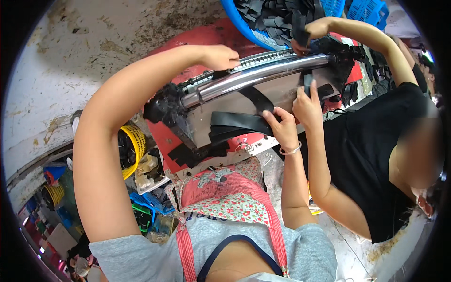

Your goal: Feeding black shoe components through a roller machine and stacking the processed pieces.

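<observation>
My left hand [221, 58] reaches over to the far side of a shiny metal roller [253, 76] on a bench machine. Its fingers are curled down, and a bit of black strip [221, 74] shows right under them; the fingertips are partly hidden. On the near side, my right hand [283, 128] pinches flat black strips [239, 122] over the machine's pale plate [199, 124]. One black strip [257, 97] runs from near that hand up to the roller.
At the right a co-worker's hand [307, 105] holds a dark strip at the roller; the other [317, 29] grips black pieces by a blue basket [229, 14]. Dark strips [188, 155] lie on the red surface [164, 138]. A yellow basket [138, 145] stands left.
</observation>
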A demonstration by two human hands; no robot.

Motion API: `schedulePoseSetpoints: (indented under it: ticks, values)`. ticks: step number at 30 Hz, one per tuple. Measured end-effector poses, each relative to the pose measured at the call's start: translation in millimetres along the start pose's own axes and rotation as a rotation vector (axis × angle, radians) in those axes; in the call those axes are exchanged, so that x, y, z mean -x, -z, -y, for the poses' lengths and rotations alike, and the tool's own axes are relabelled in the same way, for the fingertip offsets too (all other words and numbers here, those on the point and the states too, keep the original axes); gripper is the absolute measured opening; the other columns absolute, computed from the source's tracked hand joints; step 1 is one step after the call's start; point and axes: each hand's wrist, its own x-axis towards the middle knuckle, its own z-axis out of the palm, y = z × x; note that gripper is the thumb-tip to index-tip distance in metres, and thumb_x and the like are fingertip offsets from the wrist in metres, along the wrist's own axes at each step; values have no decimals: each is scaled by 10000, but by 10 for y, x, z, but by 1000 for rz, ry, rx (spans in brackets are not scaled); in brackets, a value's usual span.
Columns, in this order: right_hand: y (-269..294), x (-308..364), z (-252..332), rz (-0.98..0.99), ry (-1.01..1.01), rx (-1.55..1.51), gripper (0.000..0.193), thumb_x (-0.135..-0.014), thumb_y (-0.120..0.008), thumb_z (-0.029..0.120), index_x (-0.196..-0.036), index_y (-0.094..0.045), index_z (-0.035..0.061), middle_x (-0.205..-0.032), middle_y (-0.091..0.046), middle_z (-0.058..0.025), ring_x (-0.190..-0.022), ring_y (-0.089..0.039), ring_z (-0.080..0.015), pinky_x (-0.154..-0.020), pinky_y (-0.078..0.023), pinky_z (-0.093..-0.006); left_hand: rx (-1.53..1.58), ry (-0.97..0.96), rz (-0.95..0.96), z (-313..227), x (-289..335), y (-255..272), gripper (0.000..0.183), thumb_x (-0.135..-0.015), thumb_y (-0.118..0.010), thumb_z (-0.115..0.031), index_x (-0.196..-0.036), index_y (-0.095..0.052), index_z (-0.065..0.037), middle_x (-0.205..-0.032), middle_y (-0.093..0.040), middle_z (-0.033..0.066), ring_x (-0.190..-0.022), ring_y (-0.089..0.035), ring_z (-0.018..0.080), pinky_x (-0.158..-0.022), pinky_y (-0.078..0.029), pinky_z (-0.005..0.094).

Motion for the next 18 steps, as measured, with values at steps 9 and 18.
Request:
schedulePoseSetpoints:
  ticks: [9, 18]
  values:
    - [55, 40, 198, 49, -149, -79, 133, -787, -658, 73, -879, -613, -12, -769, -594, 14, -706, -515, -48, -634, -432, -188, 150, 152, -47, 253, -71, 0, 292, -805, -604, -243, -958, -604, 6, -836, -626, 175, -782, -597, 272, -701, -444, 363]
    - [122, 88, 160, 37, -66, -106, 160, -785, -669, 124, -840, -626, -20, -663, -605, 7, -593, -518, -54, -535, -424, -207, 341, 165, 28, 156, 92, 7, 732, -769, -511, -629, -1092, -578, 24, -1033, -607, 173, -967, -568, 259, -864, -421, 324]
